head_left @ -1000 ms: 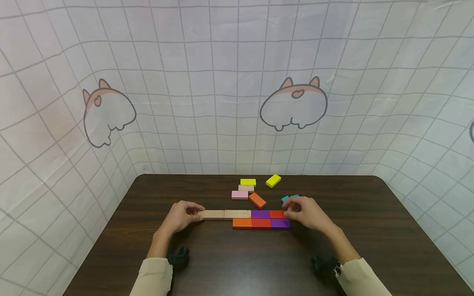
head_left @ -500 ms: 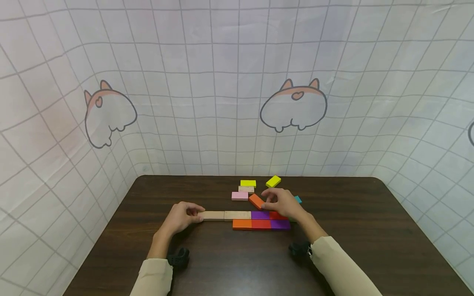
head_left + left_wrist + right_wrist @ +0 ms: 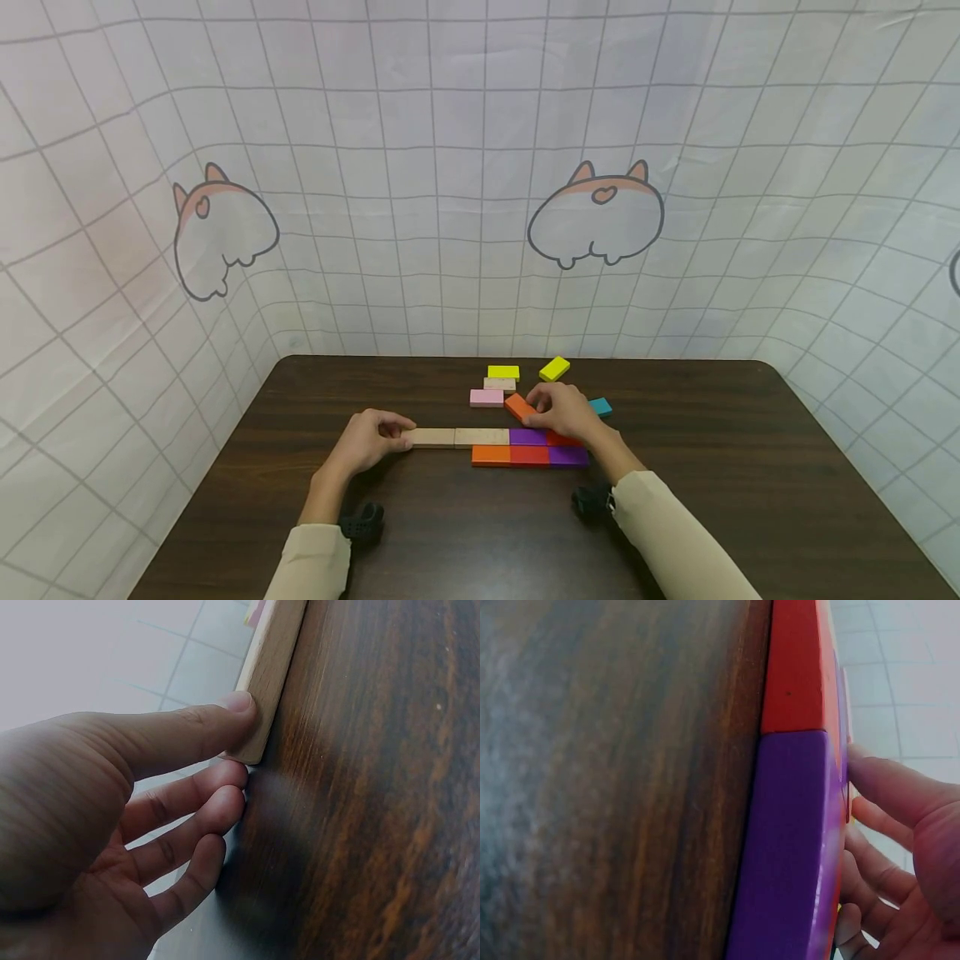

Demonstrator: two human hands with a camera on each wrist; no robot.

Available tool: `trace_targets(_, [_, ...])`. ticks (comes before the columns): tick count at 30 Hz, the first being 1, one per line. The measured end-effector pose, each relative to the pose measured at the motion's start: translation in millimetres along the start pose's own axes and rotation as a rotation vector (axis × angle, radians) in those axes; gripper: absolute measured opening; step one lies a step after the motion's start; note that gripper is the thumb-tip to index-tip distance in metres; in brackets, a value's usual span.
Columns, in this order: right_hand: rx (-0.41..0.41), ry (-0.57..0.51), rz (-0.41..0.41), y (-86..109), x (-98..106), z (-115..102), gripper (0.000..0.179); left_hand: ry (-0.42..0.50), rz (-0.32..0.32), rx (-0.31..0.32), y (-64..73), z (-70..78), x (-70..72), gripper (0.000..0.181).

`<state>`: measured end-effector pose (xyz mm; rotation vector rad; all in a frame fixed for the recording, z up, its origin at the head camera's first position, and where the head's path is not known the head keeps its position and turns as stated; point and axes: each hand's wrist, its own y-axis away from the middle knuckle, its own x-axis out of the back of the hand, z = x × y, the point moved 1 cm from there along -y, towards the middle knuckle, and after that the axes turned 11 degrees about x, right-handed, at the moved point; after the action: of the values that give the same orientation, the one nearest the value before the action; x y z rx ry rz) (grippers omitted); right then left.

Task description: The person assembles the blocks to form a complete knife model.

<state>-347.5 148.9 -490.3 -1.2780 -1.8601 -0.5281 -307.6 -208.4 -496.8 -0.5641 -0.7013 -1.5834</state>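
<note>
My left hand point(image 3: 367, 439) is at the left end of a row of blocks, holding a plain wooden block point(image 3: 433, 437). In the left wrist view its thumb lies on that block's near side point(image 3: 274, 671), and the index finger is hidden behind it. A second plain block point(image 3: 482, 437), a purple one point(image 3: 527, 437) and a partly covered red one continue the row. In front lie an orange block point(image 3: 491, 455), a red block point(image 3: 529, 456) and a purple block point(image 3: 567, 457). Beyond the rows my right hand point(image 3: 564, 411) pinches the right end of a slanted orange block point(image 3: 517, 407).
Farther back lie a pink block point(image 3: 487, 398), a pale wooden block point(image 3: 499, 384) and two yellow blocks point(image 3: 503, 372). A blue block point(image 3: 600, 407) shows right of my right hand. The dark table point(image 3: 480, 533) meets a white grid-patterned curtain point(image 3: 405, 250) behind.
My right hand has left the right end of the back row and moved left and away to the slanted orange block. The left hand and the blocks keep their places.
</note>
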Motion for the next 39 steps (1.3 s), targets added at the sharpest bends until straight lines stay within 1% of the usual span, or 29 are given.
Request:
trace_targets(7, [-0.019,0.018,-0.008,0.7,1,1,0.024,0.002,-0.005,0.005,0.3,-0.1,0.2,0.02])
trace_targets(18, [-0.04,0.046,-0.042,-0.4,1,0,0.028,0.001,-0.006,0.006,0.9,0.3,0.6,0.02])
trace_targets(25, [-0.034,0.039,-0.032,-0.2,1,1,0.027,0.007,-0.007,0.009,1.3,0.1,-0.2,0.019])
trace_targets(33, [0.065,0.025,0.026,5.5,5,-3,0.029,0.008,-0.003,0.011,0.9,-0.3,-1.1,0.019])
trace_targets(39, [0.151,0.003,0.052,15.5,11,-11,0.029,0.007,-0.001,0.001,1.4,0.2,-0.6,0.019])
